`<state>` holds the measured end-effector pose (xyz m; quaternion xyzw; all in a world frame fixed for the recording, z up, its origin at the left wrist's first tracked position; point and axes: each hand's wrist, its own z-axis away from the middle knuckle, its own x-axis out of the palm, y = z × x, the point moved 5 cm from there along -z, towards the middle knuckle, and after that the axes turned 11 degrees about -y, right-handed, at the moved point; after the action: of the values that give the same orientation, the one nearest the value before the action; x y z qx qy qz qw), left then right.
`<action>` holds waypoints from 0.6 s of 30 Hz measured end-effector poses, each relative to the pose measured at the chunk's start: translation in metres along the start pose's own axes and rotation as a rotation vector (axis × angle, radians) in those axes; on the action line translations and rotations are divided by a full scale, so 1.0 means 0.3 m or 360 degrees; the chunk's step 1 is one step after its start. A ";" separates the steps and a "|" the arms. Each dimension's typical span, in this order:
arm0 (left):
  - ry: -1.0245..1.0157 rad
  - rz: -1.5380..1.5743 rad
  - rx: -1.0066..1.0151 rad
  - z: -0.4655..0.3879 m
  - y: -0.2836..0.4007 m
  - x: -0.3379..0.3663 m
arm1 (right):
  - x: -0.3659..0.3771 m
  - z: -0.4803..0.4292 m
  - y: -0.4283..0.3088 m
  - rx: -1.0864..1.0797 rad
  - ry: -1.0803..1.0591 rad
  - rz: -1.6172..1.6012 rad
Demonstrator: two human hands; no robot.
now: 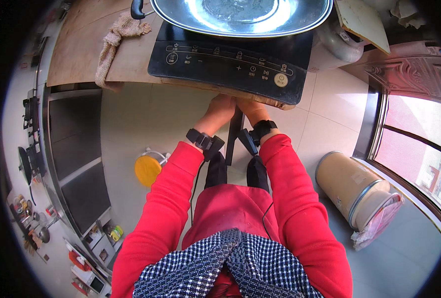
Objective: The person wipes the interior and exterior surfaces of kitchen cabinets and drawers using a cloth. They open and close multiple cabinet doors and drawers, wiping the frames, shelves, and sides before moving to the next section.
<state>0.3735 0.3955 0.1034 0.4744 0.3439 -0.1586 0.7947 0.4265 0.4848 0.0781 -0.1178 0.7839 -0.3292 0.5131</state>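
Observation:
My left hand (222,108) and my right hand (252,109) are close together just under the front edge of a wooden tabletop (78,56). That edge hides the fingers of both, so what they hold or touch cannot be seen. Between the wrists a long black bar or strip (233,139) runs down towards the floor. Above the hands a black induction cooktop (213,65) with touch controls lies on the tabletop. A shiny metal wok (242,16) with a black handle (138,10) stands on the cooktop, cut off by the top of the view.
A crumpled beige cloth (108,48) drapes over the table edge on the left. A stool with a yellow seat (147,170) stands on the tiled floor. To the right are a tan drum (341,182) and a window (418,145). Dark-panelled cabinets (77,138) line the left.

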 end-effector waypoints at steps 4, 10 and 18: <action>0.0170 0.0049 0.0198 0.209 0.068 0.056 | -0.050 0.163 -0.140 0.0219 -0.0497 0.0254; -0.0072 0.0360 0.0007 0.529 0.112 0.162 | -0.091 0.430 -0.372 0.0048 -0.0562 0.0177; 0.0349 0.0141 0.0300 0.140 0.032 0.009 | -0.042 0.142 -0.155 0.0092 -0.0218 0.0319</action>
<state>0.3977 0.3643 0.1209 0.5761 0.3911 -0.1022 0.7104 0.4624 0.4394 0.1059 -0.0464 0.7450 -0.2899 0.5989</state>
